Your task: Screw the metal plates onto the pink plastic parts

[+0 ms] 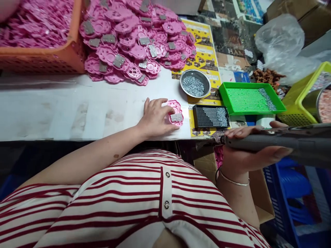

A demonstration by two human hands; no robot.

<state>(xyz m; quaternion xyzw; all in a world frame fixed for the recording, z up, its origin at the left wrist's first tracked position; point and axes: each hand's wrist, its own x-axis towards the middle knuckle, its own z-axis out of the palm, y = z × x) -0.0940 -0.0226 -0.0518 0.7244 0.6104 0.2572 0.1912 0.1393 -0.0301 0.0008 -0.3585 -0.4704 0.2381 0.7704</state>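
My left hand (pixel 158 119) grips the edge of a pink plastic part (pixel 176 107) lying on the white table near its front edge; a grey metal plate (pixel 176 117) sits in that part. My right hand (pixel 243 153) is wrapped round a grey electric screwdriver (pixel 263 142), whose thin tip points left, near the front of a black perforated tray (pixel 201 119) with small screws at its right end. Behind that tray stands a metal bowl (pixel 193 86) of screws. A green tray (pixel 240 100) with screws lies to the right of the bowl.
Pink parts with metal plates (pixel 129 44) are heaped at the back. An orange basket (pixel 51 58) of pink pieces stands back left. At the right are a yellow basket (pixel 297 103), clear plastic bags (pixel 281 36) and a blue crate (pixel 276 193) below table level.
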